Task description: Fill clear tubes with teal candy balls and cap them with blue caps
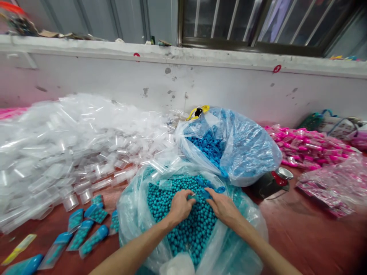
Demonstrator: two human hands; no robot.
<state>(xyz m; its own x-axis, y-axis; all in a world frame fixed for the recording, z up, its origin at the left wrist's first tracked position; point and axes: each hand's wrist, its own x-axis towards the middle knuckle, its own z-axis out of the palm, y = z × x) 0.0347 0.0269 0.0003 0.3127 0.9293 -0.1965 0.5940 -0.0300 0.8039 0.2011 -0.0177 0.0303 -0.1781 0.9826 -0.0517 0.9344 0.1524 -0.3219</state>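
Both of my hands are over a clear plastic bag [134,214] filled with small teal balls [192,229]. My left hand [181,206] has its fingers closed on a small clear container, partly hidden by the fingers, low over the balls. Just to its right, my right hand [222,204] pinches a blue piece [205,193]. More blue caps [219,189] lie by its fingertips on the balls. Behind stands a bluish bag [249,149] holding many blue caps [208,147].
A big heap of clear containers [71,141] covers the left. Filled containers with blue caps [83,233] and a yellow cutter [20,248] lie front left on the red surface [298,236]. At right are a silver-lidded jar [282,177] and pink packets [312,145].
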